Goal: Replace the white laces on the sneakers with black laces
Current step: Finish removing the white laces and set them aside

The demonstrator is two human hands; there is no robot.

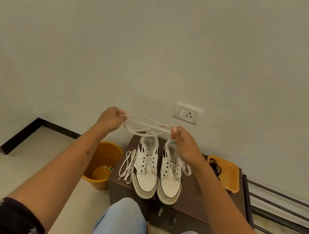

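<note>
Above the sneakers, we hold a white lace (148, 125) stretched in loose loops between our two hands, which are raised and well apart. Our left hand (110, 119) pinches one end of the loops with curled fingers, and our right hand (183, 142) pinches the other end, its thumb up by the lace. Below them, two white sneakers stand side by side on a dark brown surface (193, 196), toes pointing toward us. Neither the left sneaker (145, 169) nor the right sneaker (169, 177) has a lace through its dark eyelets. A second white lace (127, 166) lies in a loose bundle on the surface just beside the left sneaker, on its outer side. A short bit of white lace shows past our right wrist, beside the right sneaker; we cannot tell whether it belongs to the lace we hold. At the far right corner of the surface sits an orange tray (228, 175) with black laces (215, 166) coiled in it. An orange bucket (99, 165) stands on the floor to the left of the surface. Our knees in light blue trousers (121, 228) show at the bottom, and a wall socket (188, 113) is set in the wall behind our hands.
</note>
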